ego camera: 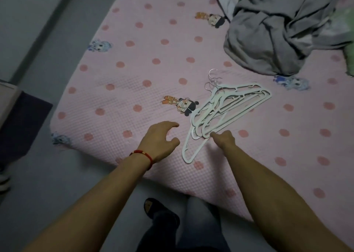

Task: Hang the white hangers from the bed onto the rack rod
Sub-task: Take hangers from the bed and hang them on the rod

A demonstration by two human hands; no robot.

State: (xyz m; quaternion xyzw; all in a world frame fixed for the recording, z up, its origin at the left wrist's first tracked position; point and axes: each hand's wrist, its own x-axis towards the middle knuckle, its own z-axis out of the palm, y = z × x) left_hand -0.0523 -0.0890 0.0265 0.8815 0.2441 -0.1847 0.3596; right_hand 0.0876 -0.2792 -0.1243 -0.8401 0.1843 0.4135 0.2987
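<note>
Although the rack rod lies outside the head view, the bed [134, 64] fills most of it, its far and right sides cut off by the picture edges. A pink dotted sheet with cartoon figures covers it. Beyond the right hand [224, 139], well apart from it toward the top right corner, a crumpled grey garment [277, 33] is heaped, partly cut off; its exact kind cannot be told.

Directly ahead of the right hand, the white hangers [226, 108] lie flat on the sheet in an overlapping stack. Their number cannot be counted with certainty. Their long axis runs diagonally, from the near end at the hands up and away to the right. The metal hooks [212, 79] point away from the person, toward the far side of the bed.

Both forearms reach forward over the bed's near edge. The left hand [161, 138] hovers just left of the stack's near end, fingers loosely curved and spread, holding nothing. A red string bracelet [143, 155] circles its wrist. The right hand's fingers are curled under at the stack's near corner, touching it; whether they actually pinch a hanger is hidden by the hand's back.

Below the arms, legs and a dark slipper [151, 207] show on the grey floor.
</note>
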